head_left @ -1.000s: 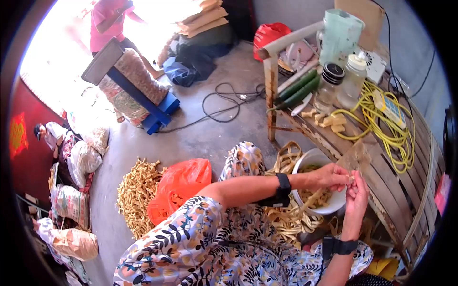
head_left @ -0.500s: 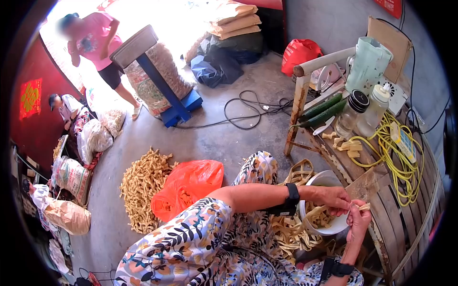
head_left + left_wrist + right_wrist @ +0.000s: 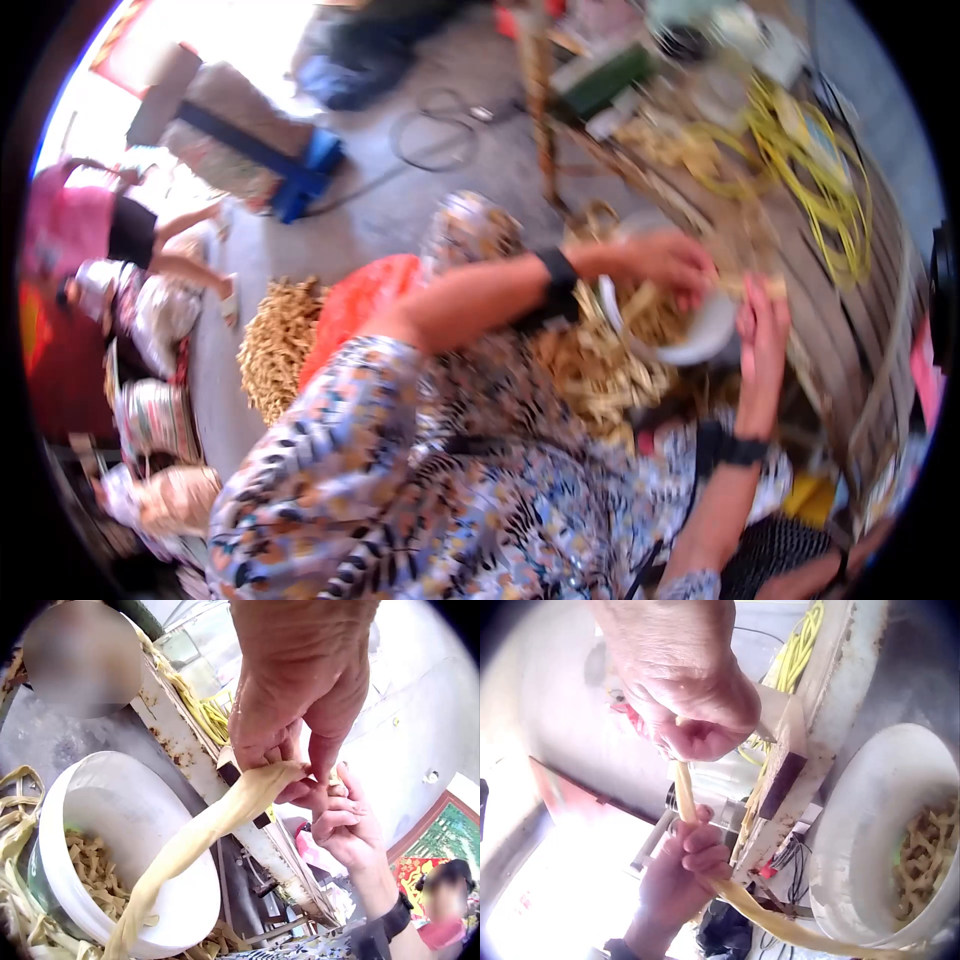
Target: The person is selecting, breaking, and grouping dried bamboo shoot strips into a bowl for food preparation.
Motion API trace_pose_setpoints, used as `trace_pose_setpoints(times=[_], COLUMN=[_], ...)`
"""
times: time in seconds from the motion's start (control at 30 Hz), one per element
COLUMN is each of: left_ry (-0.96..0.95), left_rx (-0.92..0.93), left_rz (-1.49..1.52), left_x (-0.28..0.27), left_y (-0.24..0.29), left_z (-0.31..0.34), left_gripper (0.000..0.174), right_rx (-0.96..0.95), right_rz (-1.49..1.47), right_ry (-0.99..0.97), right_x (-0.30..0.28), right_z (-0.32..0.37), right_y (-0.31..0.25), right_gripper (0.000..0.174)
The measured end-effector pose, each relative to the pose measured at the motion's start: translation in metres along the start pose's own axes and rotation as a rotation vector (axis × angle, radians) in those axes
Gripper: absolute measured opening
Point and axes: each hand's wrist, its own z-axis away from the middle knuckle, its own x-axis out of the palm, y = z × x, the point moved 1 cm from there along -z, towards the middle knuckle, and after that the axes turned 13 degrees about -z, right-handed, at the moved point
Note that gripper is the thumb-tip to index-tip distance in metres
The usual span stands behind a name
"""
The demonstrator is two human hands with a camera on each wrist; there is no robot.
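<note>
My left hand (image 3: 300, 697) grips a long, flat, pale yellow strip (image 3: 199, 836) that looks like tofu skin. Its long tail hangs down past the rim of a white bucket (image 3: 112, 787). My right hand (image 3: 686, 690) pinches the same strip near its end, and a short stretch runs straight between the two hands in the right wrist view. Both hands are above the bucket's right side in the head view, a small distance apart. Small knotted pieces (image 3: 926, 859) of the same pale material lie in the bucket. More loose strips (image 3: 605, 375) are heaped beside it.
A slatted wooden bench (image 3: 815, 305) stands to the right, with a coiled yellow cable (image 3: 815, 190) on it. Left of my legs are a pile of knotted pieces (image 3: 275, 345) and a red plastic bag (image 3: 355, 300). Farther back stands a scale with a blue base (image 3: 305, 180); a person in pink (image 3: 75, 220) is at left.
My hands have drawn apart, and the strip now stretches between them where the fingertips met before. The head view has shifted and blurred. The person in pink now appears farther left and lower.
</note>
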Motion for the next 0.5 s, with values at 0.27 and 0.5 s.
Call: trace_pose_setpoints(times=[0.27,0.5], left_ry=[0.218,0.366], left_rx=[0.007,0.125], left_rz=[-0.436,-0.675], left_x=[0.0,-0.007], left_y=[0.022,0.053], left_z=[0.006,-0.03], left_gripper=[0.019,0.018], right_rx=[0.005,-0.148], right_rz=[-0.182,-0.2], right_ry=[0.048,0.141], right_x=[-0.012,-0.014], right_z=[-0.008,-0.025], right_y=[-0.002,-0.015], right_gripper=[0.017,0.013])
